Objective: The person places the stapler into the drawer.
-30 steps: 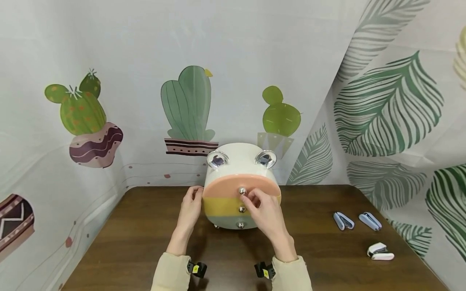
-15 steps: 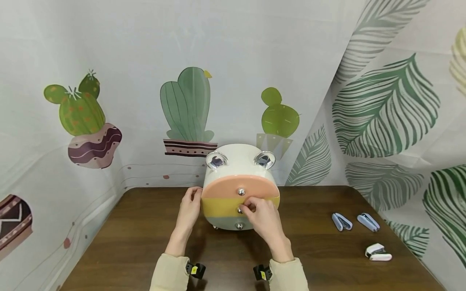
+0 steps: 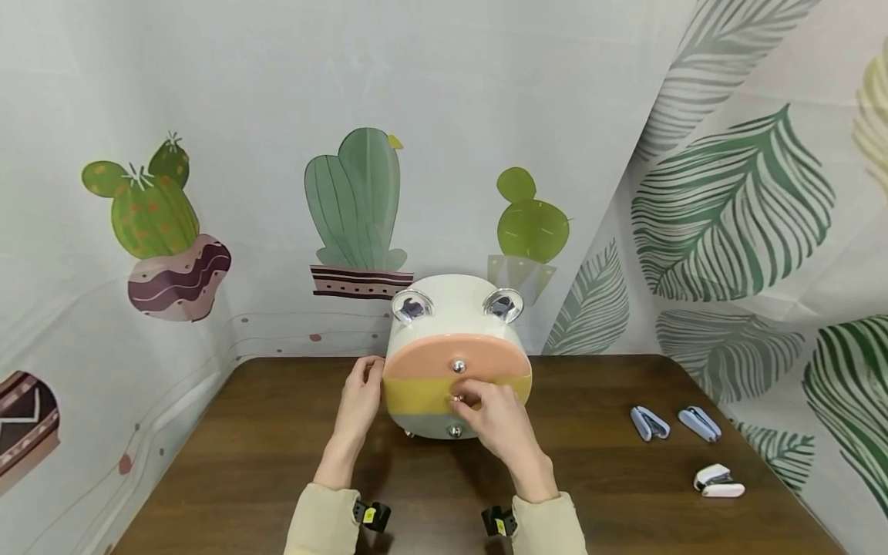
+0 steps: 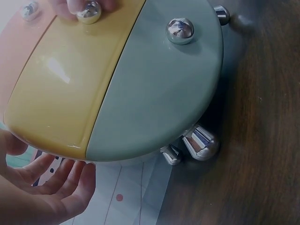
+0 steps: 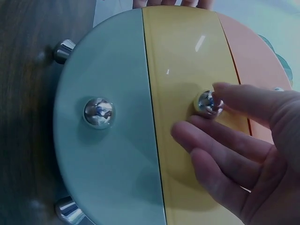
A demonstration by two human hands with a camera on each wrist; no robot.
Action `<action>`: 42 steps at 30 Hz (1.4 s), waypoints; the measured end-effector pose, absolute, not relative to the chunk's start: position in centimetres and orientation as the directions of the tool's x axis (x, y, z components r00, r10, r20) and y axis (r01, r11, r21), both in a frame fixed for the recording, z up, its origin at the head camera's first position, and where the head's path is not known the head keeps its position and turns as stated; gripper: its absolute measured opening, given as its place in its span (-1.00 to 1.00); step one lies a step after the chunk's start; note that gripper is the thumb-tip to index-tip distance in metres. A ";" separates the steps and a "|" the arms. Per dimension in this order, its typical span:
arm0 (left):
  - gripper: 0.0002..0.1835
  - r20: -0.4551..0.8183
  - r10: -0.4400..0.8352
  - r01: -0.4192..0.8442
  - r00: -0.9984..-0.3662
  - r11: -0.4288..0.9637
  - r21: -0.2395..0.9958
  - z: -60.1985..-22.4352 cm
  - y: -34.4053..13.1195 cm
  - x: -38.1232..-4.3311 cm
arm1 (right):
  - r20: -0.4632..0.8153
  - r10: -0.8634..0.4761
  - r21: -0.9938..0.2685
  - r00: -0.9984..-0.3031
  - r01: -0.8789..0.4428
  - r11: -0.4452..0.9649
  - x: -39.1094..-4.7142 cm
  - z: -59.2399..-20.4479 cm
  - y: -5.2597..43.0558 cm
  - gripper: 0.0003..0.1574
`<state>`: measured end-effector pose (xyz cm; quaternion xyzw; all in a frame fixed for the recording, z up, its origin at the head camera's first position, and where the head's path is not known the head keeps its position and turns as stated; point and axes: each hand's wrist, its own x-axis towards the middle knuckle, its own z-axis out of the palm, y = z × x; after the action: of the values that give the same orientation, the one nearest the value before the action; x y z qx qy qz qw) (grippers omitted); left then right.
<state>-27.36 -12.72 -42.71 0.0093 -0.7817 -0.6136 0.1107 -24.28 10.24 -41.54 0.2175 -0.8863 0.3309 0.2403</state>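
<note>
A small rounded drawer cabinet [image 3: 451, 312] in white stands near the back of the table, with two shiny eye-like ornaments on top. Its front has a pink drawer [image 3: 426, 358], a yellow drawer [image 3: 416, 395] and a grey-green drawer [image 4: 154, 93], each with a silver knob and all shut. My right hand [image 3: 501, 420] pinches the yellow drawer's knob [image 5: 206, 104] between thumb and forefinger; the other fingers are loosely bent before the front. My left hand [image 3: 359, 397] rests its fingertips [image 4: 86, 176] against the cabinet's left side.
Two blue staplers [image 3: 650, 424] [image 3: 700, 424] and a white stapler [image 3: 718, 482] lie at the right of the brown table [image 3: 264, 462]. Behind the table hangs a cloth [image 3: 444, 92] printed with cacti and leaves. Short silver feet [image 4: 201, 143] hold the cabinet up.
My right hand has moved down from the pink drawer's knob to the yellow drawer's knob and now pinches it. My left hand stays at the cabinet's side.
</note>
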 end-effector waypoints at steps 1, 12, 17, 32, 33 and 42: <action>-0.60 0.163 -0.151 0.123 -0.975 0.244 0.962 -42.7 -12.7 -27.4 | 0.568 -0.237 -0.482 -0.788 -0.552 0.680 -24.3 -41.6 10.3 -0.88; -0.60 0.154 -0.149 0.113 -0.977 0.251 0.961 -42.6 -12.8 -27.4 | 0.595 -0.237 -0.457 -0.768 -0.566 0.686 -24.3 -41.6 9.9 -0.88; -0.60 0.164 -0.153 0.123 -0.974 0.247 0.961 -42.4 -12.8 -27.5 | 0.601 -0.222 -0.456 -0.768 -0.557 0.694 -24.3 -41.5 9.7 -0.87; -0.62 0.179 -0.160 0.139 -0.971 0.234 0.962 -42.5 -12.6 -27.6 | 0.588 -0.244 -0.454 -0.771 -0.564 0.690 -22.6 -41.5 10.1 -0.82; -0.62 0.183 -0.158 0.143 -0.970 0.233 0.962 -42.5 -12.6 -27.6 | 0.589 -0.247 -0.453 -0.769 -0.568 0.688 -22.4 -41.4 10.1 -0.82; -0.64 0.169 -0.154 0.135 -0.974 0.210 0.968 -42.6 -12.7 -27.3 | 0.636 -0.283 -0.419 -0.718 -0.630 0.655 -20.6 -41.8 10.0 -0.75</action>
<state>-27.29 -12.66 -42.61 0.0059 -0.7692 -0.6286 0.1149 -20.63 10.00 -41.78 0.2626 -0.8689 0.3222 0.2688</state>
